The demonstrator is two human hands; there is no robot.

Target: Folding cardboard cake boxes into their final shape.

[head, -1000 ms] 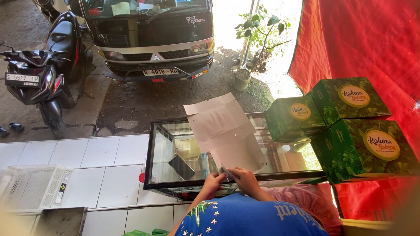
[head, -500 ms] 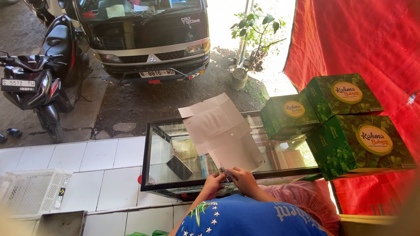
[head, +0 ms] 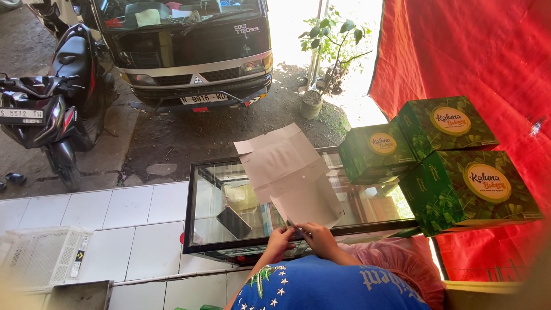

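Note:
A flat, unfolded white cardboard box blank (head: pixel 287 166) lies on top of a glass display case (head: pixel 192 229). My left hand (head: pixel 279 241) and my right hand (head: pixel 319 237) meet at the blank's near edge and pinch a small flap there. A dark phone (head: pixel 233 222) rests on the glass just left of my hands. My blue shirt with white stars (head: pixel 327 287) fills the bottom of the view.
Three green printed boxes (head: pixel 445 152) are stacked on the right end of the case, against a red cloth (head: pixel 476 51). A white plastic crate (head: pixel 40 255) sits on the tiled ledge at left. Beyond are a parked truck (head: pixel 189 51), a motorcycle (head: pixel 51 103) and a potted plant (head: pixel 324 63).
My hands stay at the near edge of the cardboard blank, fingers shifting slightly. The view has drifted a little.

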